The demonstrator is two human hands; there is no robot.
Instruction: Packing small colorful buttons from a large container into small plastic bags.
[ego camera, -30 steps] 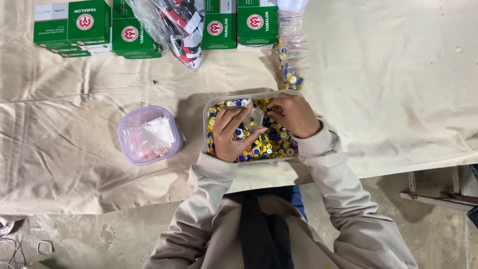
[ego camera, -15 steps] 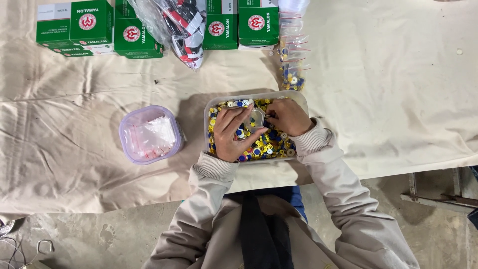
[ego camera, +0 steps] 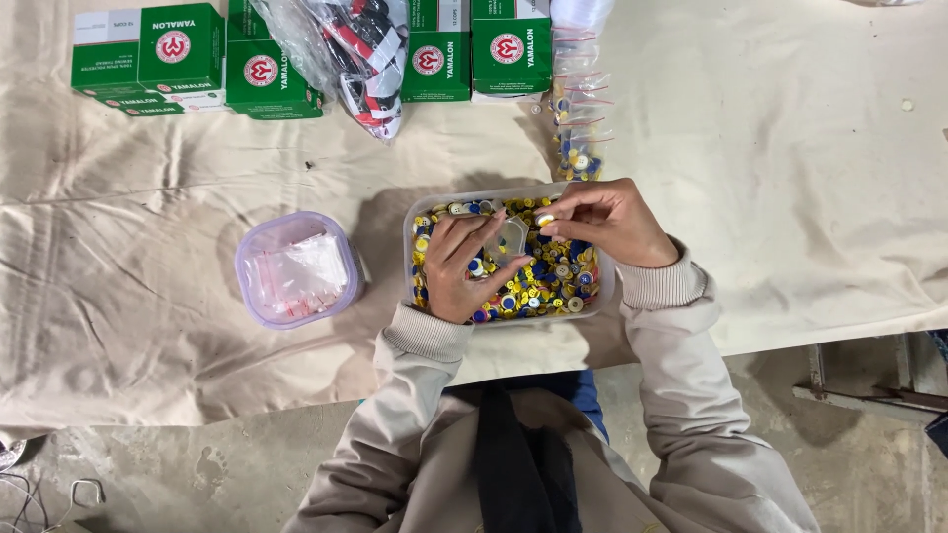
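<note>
Left hand (ego camera: 464, 266) is inside the clear plastic tub (ego camera: 604, 286), fingers curled loosely around a small clear bag (ego camera: 509, 240), pinching it between thumb and fingertips. Right hand (ego camera: 607, 222) sits just beside it over the same tub, thumb and forefinger closed on 1 tiny pale button (ego camera: 545, 219) right at the bag's edge, other fingers curled in. The tub is packed with a heap of little buttons (ego camera: 553, 281), mostly yellow and blue with a few white ones, and it rests on the cream cloth (ego camera: 790, 197) near the table's front edge.

Off to the person's left, well apart from the tub, is a round lilac container (ego camera: 296, 268) with clear little bags in it. Farther back, a strip of small bags with buttons (ego camera: 575, 128) lies just behind the tub. Along the far edge there's a row of green and white boxes (ego camera: 178, 54) and a crinkly clear bag of red, black and white stuff (ego camera: 360, 49) between them.
</note>
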